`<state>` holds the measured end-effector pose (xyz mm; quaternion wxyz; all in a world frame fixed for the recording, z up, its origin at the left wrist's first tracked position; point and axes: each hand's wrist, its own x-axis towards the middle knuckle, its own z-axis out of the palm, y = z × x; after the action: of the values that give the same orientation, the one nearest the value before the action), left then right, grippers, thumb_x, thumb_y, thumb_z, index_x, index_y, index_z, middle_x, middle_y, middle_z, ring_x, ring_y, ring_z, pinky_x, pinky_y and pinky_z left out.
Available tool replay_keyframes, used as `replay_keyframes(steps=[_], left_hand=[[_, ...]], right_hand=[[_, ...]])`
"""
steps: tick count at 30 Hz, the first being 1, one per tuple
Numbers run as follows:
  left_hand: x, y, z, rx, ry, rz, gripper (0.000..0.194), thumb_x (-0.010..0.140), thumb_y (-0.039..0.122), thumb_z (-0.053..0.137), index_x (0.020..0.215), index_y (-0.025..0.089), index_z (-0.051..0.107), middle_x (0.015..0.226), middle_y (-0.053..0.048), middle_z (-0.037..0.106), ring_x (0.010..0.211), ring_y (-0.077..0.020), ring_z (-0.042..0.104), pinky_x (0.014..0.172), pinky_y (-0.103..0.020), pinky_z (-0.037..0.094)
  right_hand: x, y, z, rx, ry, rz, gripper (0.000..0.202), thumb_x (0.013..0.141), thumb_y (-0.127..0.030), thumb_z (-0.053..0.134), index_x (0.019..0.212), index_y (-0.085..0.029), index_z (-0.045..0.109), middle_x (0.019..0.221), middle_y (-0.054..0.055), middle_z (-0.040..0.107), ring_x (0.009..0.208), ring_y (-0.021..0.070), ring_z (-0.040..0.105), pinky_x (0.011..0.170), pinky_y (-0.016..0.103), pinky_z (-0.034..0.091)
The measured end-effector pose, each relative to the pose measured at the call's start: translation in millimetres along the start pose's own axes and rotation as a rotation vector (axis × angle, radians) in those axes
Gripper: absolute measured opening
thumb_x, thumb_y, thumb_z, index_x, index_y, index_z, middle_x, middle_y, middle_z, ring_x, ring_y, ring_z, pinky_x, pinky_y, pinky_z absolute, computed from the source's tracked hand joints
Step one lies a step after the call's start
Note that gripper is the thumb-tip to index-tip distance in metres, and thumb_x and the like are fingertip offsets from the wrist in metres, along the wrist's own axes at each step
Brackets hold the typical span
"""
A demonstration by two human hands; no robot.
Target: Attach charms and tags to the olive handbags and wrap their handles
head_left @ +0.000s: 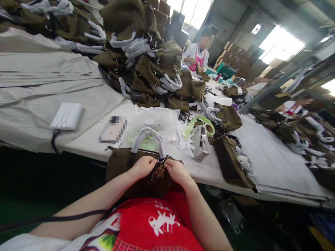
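Observation:
A dark olive handbag (119, 164) rests against the front edge of the table, close to my body. Its handle (144, 132) is wrapped in white and stands up. At the foot of that handle, by a metal ring, hangs a leopard-print bag charm (160, 171) beside a black braided cord (152, 177). From the left, my left hand (144, 167) pinches at the top of the charm, fingers closed. My right hand (178, 171) pinches it from the other side. Exactly which part each fingertip grips is hidden.
Olive handbags (146, 76) are piled along the back. A tape dispenser (201, 143) with green tape stands to the right, near another bag (230, 160). Left lie a blurred-out phone (113, 129), a clear plastic bag (157, 120) and a white power bank (66, 116). A co-worker (197, 54) is beyond.

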<state>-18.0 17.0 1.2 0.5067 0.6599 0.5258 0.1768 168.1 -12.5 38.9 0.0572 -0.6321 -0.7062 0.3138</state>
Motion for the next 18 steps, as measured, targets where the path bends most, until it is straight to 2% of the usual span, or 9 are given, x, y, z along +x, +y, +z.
replay_keyframes(steps=[3,6,9,12,15,18], left_hand=[[3.1,-1.0,2.3,0.019,-0.007,-0.010,0.034,0.080,0.040,0.048,0.081,0.015,0.071,0.055,-0.003,0.067,0.056,-0.0209,0.064,0.053,-0.028,0.041],[-0.3,-0.1,3.4,0.039,0.010,-0.006,0.032,0.080,0.038,0.051,0.092,0.015,0.070,0.055,-0.001,0.066,0.052,-0.0195,0.062,0.052,-0.027,0.040],[-9.7,5.6,3.3,0.076,0.077,0.033,0.034,0.086,0.042,0.049,0.097,0.017,0.070,0.071,-0.004,0.071,0.066,-0.0196,0.065,0.061,-0.028,0.043],[-18.4,14.5,4.1,0.210,0.177,0.109,0.031,0.084,0.047,0.057,0.092,0.020,0.070,0.082,-0.005,0.072,0.075,-0.0201,0.065,0.069,-0.028,0.045],[-19.6,19.9,5.3,0.329,0.237,0.117,0.021,0.081,0.037,0.062,0.088,0.018,0.070,0.088,-0.007,0.072,0.080,-0.0212,0.065,0.071,-0.029,0.047],[-14.6,18.5,4.6,0.315,0.206,0.116,0.018,0.082,0.028,0.057,0.087,0.019,0.071,0.089,-0.006,0.075,0.083,-0.0214,0.068,0.075,-0.029,0.049]], right_hand=[[2.7,-3.3,-2.8,-0.033,-0.025,0.018,0.024,0.093,-0.026,0.046,0.086,-0.023,0.069,0.085,0.002,0.071,0.079,0.0160,0.060,0.068,0.024,0.036],[1.5,-5.8,-2.5,-0.048,0.007,0.033,0.025,0.093,-0.028,0.046,0.085,-0.023,0.069,0.084,0.002,0.072,0.077,0.0166,0.061,0.066,0.025,0.035],[-2.6,-7.5,0.6,-0.091,0.089,0.056,0.028,0.095,-0.033,0.046,0.082,-0.023,0.069,0.083,0.004,0.073,0.078,0.0182,0.063,0.066,0.026,0.035],[-5.5,-7.3,5.0,-0.096,0.162,0.079,0.024,0.095,-0.034,0.047,0.091,-0.023,0.067,0.087,0.005,0.073,0.080,0.0197,0.065,0.069,0.027,0.037],[-5.3,-3.7,10.2,-0.027,0.195,0.078,0.020,0.096,-0.030,0.046,0.099,-0.023,0.065,0.088,0.005,0.073,0.081,0.0195,0.065,0.071,0.027,0.039],[-3.7,2.8,17.1,0.103,0.243,0.045,0.020,0.094,-0.028,0.047,0.092,-0.023,0.066,0.085,0.003,0.072,0.079,0.0183,0.064,0.072,0.026,0.041]])
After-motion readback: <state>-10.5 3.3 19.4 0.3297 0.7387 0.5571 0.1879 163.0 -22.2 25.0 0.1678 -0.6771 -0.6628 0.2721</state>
